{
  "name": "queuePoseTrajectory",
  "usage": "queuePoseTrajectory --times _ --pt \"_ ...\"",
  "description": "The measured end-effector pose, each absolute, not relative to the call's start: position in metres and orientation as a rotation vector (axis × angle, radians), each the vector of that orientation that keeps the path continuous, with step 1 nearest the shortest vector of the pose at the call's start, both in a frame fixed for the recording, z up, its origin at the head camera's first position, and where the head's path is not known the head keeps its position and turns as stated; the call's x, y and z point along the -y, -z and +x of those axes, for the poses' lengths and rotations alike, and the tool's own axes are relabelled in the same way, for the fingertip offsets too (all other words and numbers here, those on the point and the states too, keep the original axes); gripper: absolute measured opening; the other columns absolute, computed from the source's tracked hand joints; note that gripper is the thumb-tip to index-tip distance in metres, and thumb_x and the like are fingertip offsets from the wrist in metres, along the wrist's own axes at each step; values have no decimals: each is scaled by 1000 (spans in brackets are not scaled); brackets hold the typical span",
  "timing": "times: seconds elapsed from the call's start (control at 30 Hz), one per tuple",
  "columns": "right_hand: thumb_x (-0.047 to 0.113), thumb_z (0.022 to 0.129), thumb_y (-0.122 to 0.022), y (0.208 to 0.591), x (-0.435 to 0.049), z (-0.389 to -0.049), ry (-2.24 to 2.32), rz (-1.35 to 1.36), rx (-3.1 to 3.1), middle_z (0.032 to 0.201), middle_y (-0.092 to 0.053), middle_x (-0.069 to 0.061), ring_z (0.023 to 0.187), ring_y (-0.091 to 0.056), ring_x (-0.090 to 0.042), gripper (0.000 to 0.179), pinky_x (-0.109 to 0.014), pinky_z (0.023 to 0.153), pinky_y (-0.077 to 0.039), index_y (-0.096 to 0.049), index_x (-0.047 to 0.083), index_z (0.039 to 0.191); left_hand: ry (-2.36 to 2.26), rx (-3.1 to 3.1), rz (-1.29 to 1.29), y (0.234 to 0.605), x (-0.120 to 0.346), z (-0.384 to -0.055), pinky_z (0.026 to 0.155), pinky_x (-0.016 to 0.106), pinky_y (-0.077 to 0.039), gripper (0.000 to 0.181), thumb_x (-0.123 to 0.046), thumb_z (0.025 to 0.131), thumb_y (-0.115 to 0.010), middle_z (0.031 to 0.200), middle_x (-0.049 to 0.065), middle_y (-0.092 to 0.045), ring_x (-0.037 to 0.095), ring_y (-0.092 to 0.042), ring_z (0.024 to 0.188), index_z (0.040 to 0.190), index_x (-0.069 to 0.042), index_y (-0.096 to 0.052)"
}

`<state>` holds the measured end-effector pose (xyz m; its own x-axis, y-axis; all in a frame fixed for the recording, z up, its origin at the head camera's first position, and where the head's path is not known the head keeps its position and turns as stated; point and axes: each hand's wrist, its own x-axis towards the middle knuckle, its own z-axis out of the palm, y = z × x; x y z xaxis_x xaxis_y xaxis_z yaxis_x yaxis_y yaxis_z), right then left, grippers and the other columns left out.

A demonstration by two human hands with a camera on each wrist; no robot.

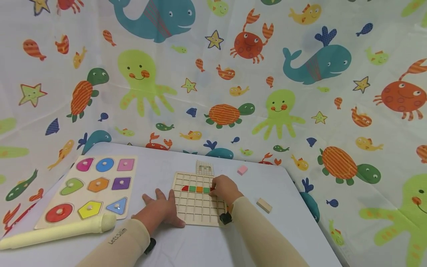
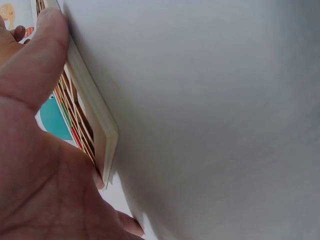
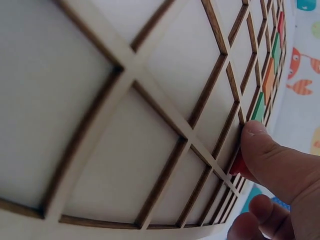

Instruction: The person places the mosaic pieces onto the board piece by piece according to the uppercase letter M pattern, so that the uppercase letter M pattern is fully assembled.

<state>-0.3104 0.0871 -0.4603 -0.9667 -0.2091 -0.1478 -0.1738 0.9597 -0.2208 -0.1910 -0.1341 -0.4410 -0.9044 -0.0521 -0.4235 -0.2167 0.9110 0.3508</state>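
A wooden grid board [image 1: 200, 218] lies on the table with a row of coloured tiles: a red quarter-round tile [image 1: 185, 188], a green one [image 1: 192, 189], an orange one [image 1: 199, 189] and another green one [image 1: 206, 190]. At the row's right end my right hand [image 1: 225, 188] pinches a red tile [image 3: 239, 164], its thumb low over the grid; the fingertips behind are partly hidden. My left hand [image 1: 160, 209] rests at the board's left side with fingers spread, its thumb along the front edge in the left wrist view.
Behind the board lies a small grid piece [image 1: 204, 168]. A pink block [image 1: 242, 170] and a plain wooden block [image 1: 264, 205] are to the right. On the left are a knobbed shape puzzle [image 1: 75, 198] and a long pale-yellow cylinder [image 1: 60, 233]. A sea-animal curtain [image 1: 186, 144] surrounds the table.
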Motion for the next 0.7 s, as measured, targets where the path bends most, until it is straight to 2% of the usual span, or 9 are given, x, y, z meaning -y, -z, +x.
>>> queuePoseTrajectory --times 0.37,0.57,0.7 --pt "31 87 -90 463 -89 -310 314 -293 -2945 88 -67 3 84 -59 -18 21 -36 81 -55 -75 18 88 -563 -2660 -207 443 134 -192 96 98 -23 132 -62 67 -96 169 42 -5 79 1 148 168 -11 -28" --pt "32 87 -90 464 -91 -309 299 -276 -2960 85 -66 3 82 -59 -18 23 -35 78 -53 -73 17 84 -563 -2658 -216 444 134 -193 96 98 -22 133 -62 67 -96 170 42 -4 79 2 148 169 -12 -27" --pt "34 88 -89 464 -92 -307 320 -264 -2965 92 -67 2 85 -58 -18 23 -36 82 -54 -74 18 85 -568 -2656 -216 444 135 -193 95 99 -22 133 -62 67 -96 170 42 -4 79 2 148 169 -12 -27"
